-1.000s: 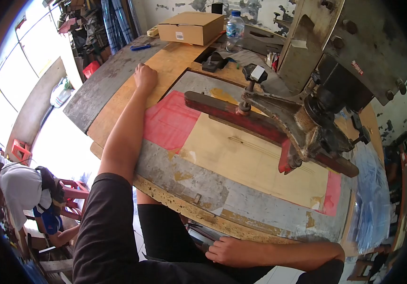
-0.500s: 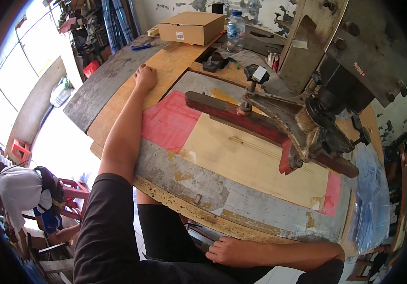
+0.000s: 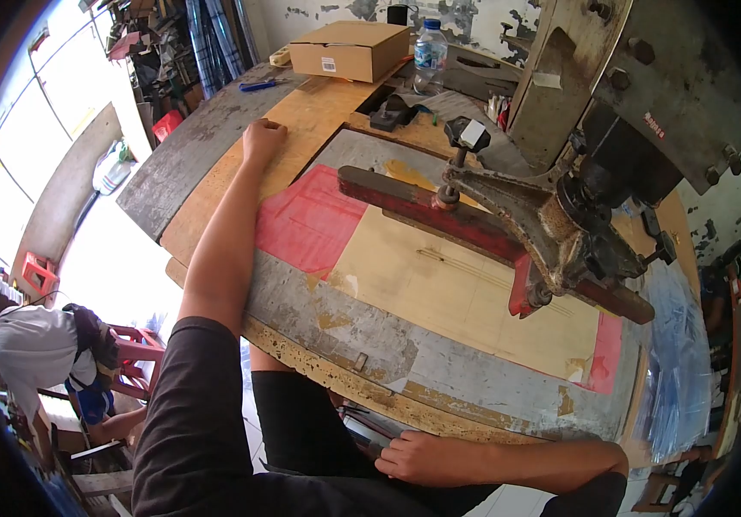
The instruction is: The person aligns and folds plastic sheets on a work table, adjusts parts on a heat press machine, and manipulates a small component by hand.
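Note:
My left hand (image 3: 264, 140) rests on the bare wooden strip of the table, its fingers curled in; whether anything is inside them is hidden. My right hand (image 3: 406, 457) lies at my lap below the table's front edge, fingers curled, with what they hold, if anything, out of sight. Between my arms lies a cream sheet (image 3: 465, 289) with a red sheet (image 3: 314, 220) at its left end, both flat on the grey worn plate (image 3: 370, 332). The red-edged metal clamp bar (image 3: 430, 211) of the machine hangs over the cream sheet.
A cardboard box (image 3: 349, 52), a water bottle (image 3: 430, 57) and a blue tool (image 3: 257, 86) stand or lie at the back. Clear plastic sheets (image 3: 676, 362) hang at the right. Another person (image 3: 39, 345) is at the lower left, near a red stool (image 3: 136, 355).
My left hand has turned slightly on the wooden strip, its fingers now curled toward the right. My right hand has not visibly moved. The person at the lower left has shifted a little.

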A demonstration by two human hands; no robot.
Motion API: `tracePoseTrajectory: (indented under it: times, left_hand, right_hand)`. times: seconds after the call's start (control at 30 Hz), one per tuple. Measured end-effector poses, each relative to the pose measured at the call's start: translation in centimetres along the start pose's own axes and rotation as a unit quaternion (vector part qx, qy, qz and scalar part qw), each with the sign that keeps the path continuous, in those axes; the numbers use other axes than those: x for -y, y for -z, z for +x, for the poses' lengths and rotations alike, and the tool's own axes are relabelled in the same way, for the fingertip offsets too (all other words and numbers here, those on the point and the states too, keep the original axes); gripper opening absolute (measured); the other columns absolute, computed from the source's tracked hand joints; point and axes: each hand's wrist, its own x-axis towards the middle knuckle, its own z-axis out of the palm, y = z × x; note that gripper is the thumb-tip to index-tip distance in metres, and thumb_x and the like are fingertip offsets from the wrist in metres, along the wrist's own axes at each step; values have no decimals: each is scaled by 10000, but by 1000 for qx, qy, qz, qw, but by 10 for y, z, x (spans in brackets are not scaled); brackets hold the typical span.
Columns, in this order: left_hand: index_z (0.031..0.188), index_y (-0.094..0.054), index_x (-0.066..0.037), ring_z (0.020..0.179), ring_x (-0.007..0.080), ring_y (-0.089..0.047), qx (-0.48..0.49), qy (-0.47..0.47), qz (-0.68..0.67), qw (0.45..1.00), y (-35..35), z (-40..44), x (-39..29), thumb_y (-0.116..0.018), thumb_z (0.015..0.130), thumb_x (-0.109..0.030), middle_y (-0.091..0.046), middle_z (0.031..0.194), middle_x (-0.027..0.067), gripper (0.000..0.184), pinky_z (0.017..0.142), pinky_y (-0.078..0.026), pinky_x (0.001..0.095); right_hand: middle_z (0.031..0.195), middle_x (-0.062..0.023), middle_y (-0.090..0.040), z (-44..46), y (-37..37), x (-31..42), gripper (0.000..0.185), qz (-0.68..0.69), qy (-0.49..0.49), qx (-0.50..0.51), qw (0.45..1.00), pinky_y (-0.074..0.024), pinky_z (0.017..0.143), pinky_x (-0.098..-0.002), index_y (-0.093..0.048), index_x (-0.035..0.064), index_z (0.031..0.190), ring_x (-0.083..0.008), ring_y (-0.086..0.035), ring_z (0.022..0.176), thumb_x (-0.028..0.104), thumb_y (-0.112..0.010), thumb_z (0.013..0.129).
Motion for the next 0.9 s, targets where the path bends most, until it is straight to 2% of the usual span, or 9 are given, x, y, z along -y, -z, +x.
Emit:
tracePoseTrajectory:
  times: [0.13, 0.23, 0.3, 0.33, 0.4, 0.6, 0.73, 0.83, 0.9]
  left_hand:
    - [920, -821, -48, 947, 347, -747, -17, -25, 13, 999, -8, 5, 8, -752, 792, -301, -781, 948, 199, 292, 885, -575, 444]
    - [938, -820, -58, 1008, 348, -730, -28, -38, 33, 998, -16, 11, 17, -748, 811, -314, -777, 1007, 184, 295, 925, -560, 447]
    - [974, -822, -77, 1143, 332, -681, 18, -7, 62, 998, -17, 16, 20, -738, 847, -328, -757, 1130, 162, 293, 1019, -512, 442]
    - [974, -822, -77, 1143, 332, -681, 18, -6, 62, 998, -18, 16, 22, -738, 847, -328, -757, 1130, 162, 293, 1019, -512, 442]
    - [1011, -822, -94, 1267, 317, -610, 13, -7, 83, 996, -18, 13, 19, -723, 884, -344, -708, 1273, 150, 298, 1108, -444, 443]
    - [1044, -824, -110, 1324, 320, -567, -25, 23, 92, 995, -25, 17, 21, -705, 917, -357, -652, 1381, 138, 302, 1138, -415, 451]
    - [1068, -827, -132, 1340, 320, -558, -20, 45, 89, 995, -23, 16, 19, -703, 925, -355, -648, 1382, 134, 293, 1151, -404, 448]
    - [1061, -830, -128, 1245, 323, -638, -8, 21, 60, 998, -19, 18, 22, -709, 907, -340, -713, 1278, 157, 289, 1095, -463, 443]
    - [1044, -830, -111, 1098, 331, -716, 38, 7, 24, 999, -13, 17, 19, -717, 879, -320, -768, 1122, 181, 289, 1000, -534, 434]
  right_hand:
    - [906, -49, -667, 0, -1, 0, 51, 4, -4, 3, 1000, -531, 821, -321, -611, 78, 944, -193, -696, 901, 122, -603, 920]
    - [907, -49, -667, 0, -3, 0, 48, 7, -3, -1, 1000, -530, 823, -320, -610, 79, 944, -193, -696, 901, 119, -604, 917]
    - [908, -49, -666, 0, -2, 0, 48, 7, -2, -1, 1000, -528, 821, -318, -609, 81, 944, -192, -694, 902, 119, -604, 916]
    - [909, -48, -664, 0, -2, 0, 48, 7, -2, -2, 1000, -527, 820, -317, -608, 82, 945, -190, -693, 903, 120, -604, 915]
    - [909, -47, -661, 0, -1, 0, 48, 4, -3, 0, 1000, -524, 822, -314, -608, 85, 946, -189, -689, 906, 121, -604, 915]
    - [908, -40, -651, 1, 2, 1, 48, -4, -4, 12, 1000, -514, 825, -309, -605, 90, 948, -188, -679, 916, 125, -600, 915]
    - [909, -38, -650, 1, 4, 1, 49, -4, -6, 10, 1000, -510, 820, -308, -603, 92, 950, -185, -678, 917, 127, -598, 917]
    - [907, -34, -651, 1, -1, 1, 48, -8, -5, 8, 1000, -509, 818, -306, -603, 94, 951, -179, -679, 910, 129, -596, 919]
    - [907, -33, -652, 0, -1, 0, 49, -14, -4, 7, 1000, -509, 815, -306, -603, 95, 952, -179, -680, 906, 131, -596, 919]
